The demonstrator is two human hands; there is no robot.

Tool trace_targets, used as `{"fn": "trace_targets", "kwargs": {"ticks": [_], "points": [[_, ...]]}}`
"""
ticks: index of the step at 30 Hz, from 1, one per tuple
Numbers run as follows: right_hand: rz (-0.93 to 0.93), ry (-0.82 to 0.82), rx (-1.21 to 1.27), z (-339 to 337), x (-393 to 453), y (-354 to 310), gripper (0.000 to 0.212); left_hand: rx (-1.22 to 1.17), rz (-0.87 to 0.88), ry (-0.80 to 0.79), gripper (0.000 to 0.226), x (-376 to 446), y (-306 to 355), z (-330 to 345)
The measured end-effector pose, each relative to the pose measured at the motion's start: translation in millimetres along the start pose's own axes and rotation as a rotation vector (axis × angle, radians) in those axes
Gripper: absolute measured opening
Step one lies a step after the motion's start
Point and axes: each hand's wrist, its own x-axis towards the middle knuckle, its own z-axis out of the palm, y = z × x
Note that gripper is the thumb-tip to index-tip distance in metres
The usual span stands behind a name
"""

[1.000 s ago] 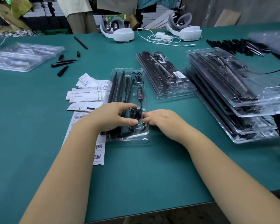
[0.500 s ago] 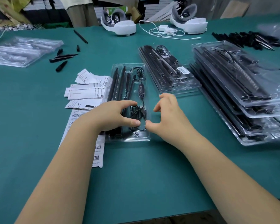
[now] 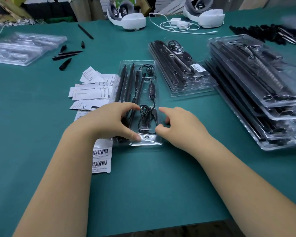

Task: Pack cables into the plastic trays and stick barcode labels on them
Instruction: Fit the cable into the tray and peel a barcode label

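A clear plastic tray lies in the middle of the green table, holding black rods and a coiled black cable with an inline controller. My left hand arches over the tray's near left part, thumb pressed on the near flange and index finger by the coil's far end. At the tray's right edge, my right hand has thumb and index finger spread, the thumb touching the rim beside the coil. A strip of barcode labels lies partly under my left wrist.
Paper leaflets lie left of the tray. A labelled stack of packed trays and a taller stack stand on the right. Empty trays, loose black parts, two white headsets and a white charger cable are farther back.
My right hand lifted from pressing flat on the cable and spread thumb and index finger at the tray's right edge. My left thumb slid toward the tray's near end.
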Motion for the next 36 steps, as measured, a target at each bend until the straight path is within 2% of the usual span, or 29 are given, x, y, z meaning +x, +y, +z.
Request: {"fn": "trace_targets", "kwargs": {"ticks": [3,5,7,9,11,13,16,19,24,27,32,36], "points": [[0.023,0.019,0.072,-3,1,3,0.054,-0.027,0.041,0.038,0.080,-1,7,4],[0.042,0.023,0.110,-9,1,10,0.050,-0.093,0.038,0.199,0.054,1,7,3],[0.048,0.023,0.140,-13,0,16,0.045,-0.097,-0.112,0.450,0.033,2,-3,-6],[0.052,0.020,0.155,-14,0,18,0.043,0.011,-0.369,0.625,0.036,1,-24,-17],[0.056,0.020,0.170,-14,1,18,0.042,0.032,-0.535,0.714,0.048,-4,-45,-24],[0.052,0.023,0.165,-14,1,17,0.043,-0.020,-0.560,0.704,0.058,-3,-57,-25],[0.040,0.031,0.176,-14,0,17,0.042,-0.049,-0.519,0.522,0.065,7,-59,-21],[0.016,0.086,0.217,-13,-1,17,0.035,0.043,-0.506,0.368,0.074,14,-54,-13],[0.022,0.154,0.284,-12,0,17,0.020,0.181,-0.472,0.447,0.046,20,-46,-12],[0.022,0.144,0.290,-12,1,16,0.014,0.134,-0.451,0.449,0.032,20,-41,-13],[0.026,0.151,0.306,-14,0,16,0.014,0.085,-0.403,0.624,0.039,14,-33,-16],[0.028,0.156,0.314,-15,0,15,0.015,0.113,-0.348,0.682,0.040,11,-27,-16]]}}
